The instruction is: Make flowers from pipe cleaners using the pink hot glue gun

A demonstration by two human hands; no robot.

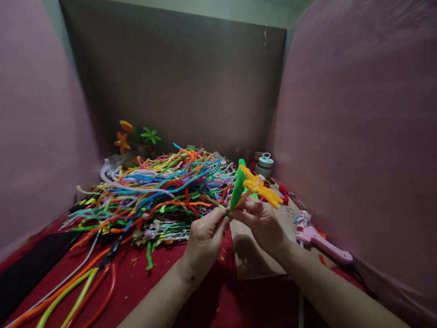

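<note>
Pinching seems to be the step in hand here: the person has a fuzzy yellow-orange flower (260, 184) and a green leaf (238, 186) brought together, pretty much over the middle of the table (133, 282). The left hand (206, 234) has its thumb and fingers closed tight around the bottom of the leaf. The right hand (264, 228) is also in a narrow pinch, gripping the orange stem (243, 198) just under the bloom. Both hands are touching or nearly so, and their fingers hide the actual join, so no telling whether anything's wrapped there.

The flower leans out toward the table's right edge; the leaf stands almost upright beside it. A brown board (251, 264) lies below the right hand. A huge heap of fuzzy wires (164, 182) spreads toward the far left corner, and a pink glue gun (322, 241) sits by the right edge.

Next move, I'd guess, calls for keeping both bases lined up and pinned with one hand so the other's free to twist or wrap.
</note>
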